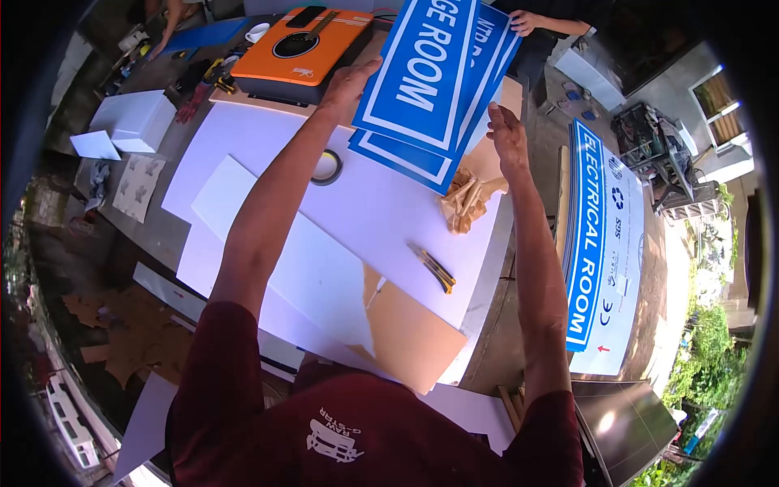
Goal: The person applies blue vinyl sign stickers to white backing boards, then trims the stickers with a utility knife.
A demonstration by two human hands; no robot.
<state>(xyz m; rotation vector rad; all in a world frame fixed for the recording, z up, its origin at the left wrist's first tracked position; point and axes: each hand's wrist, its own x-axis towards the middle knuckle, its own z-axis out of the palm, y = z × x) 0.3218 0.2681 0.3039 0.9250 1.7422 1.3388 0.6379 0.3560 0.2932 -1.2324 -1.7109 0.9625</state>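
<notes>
Several blue signs with white lettering are fanned out above the far part of the white-covered table. My left hand grips the left edge of the top sign. At their right edge is my right hand, its fingers bent; whether it touches the signs is unclear. Another person's hand holds the far right corner of the stack. Below the signs lie crumpled brown paper and a yellow-black cutter. A roll of tape rests beside my left forearm.
An orange machine stands at the far left of the table, near tools and a white box. To the right, a stack of blue signs lies on another surface. Another person's arm reaches in at upper left.
</notes>
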